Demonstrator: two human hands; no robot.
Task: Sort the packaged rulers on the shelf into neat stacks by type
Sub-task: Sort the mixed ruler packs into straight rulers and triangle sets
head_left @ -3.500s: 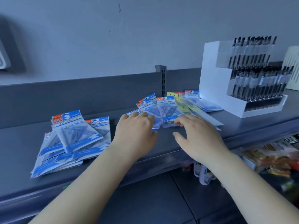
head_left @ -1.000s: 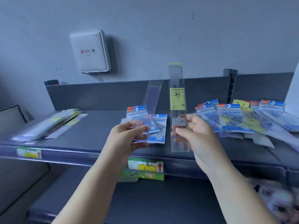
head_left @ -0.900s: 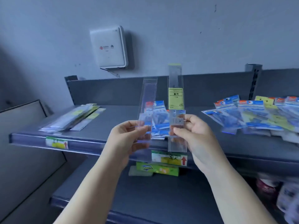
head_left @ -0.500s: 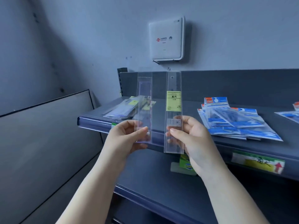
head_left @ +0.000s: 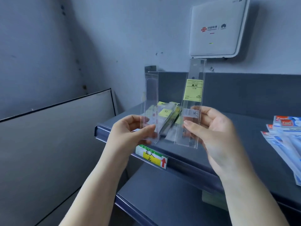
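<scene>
Head view: your left hand (head_left: 130, 132) pinches the lower part of a clear ruler sleeve (head_left: 150, 108) between thumb and fingers and holds it upright. Your right hand (head_left: 213, 131) pinches a second packaged ruler (head_left: 191, 103), the one with a yellow label, also upright. The two packages stand side by side, apart, in front of the shelf (head_left: 236, 128) and above its front edge. Behind them, at the left end of the shelf, lies a stack of yellow-labelled rulers (head_left: 167, 115). At the right end of the shelf lie blue-headed packages (head_left: 286, 132), fanned out. A price tag (head_left: 151, 156) with a red arrow sits on the shelf's front edge, below your left hand. A white wall box (head_left: 216, 28) hangs above the shelf.
</scene>
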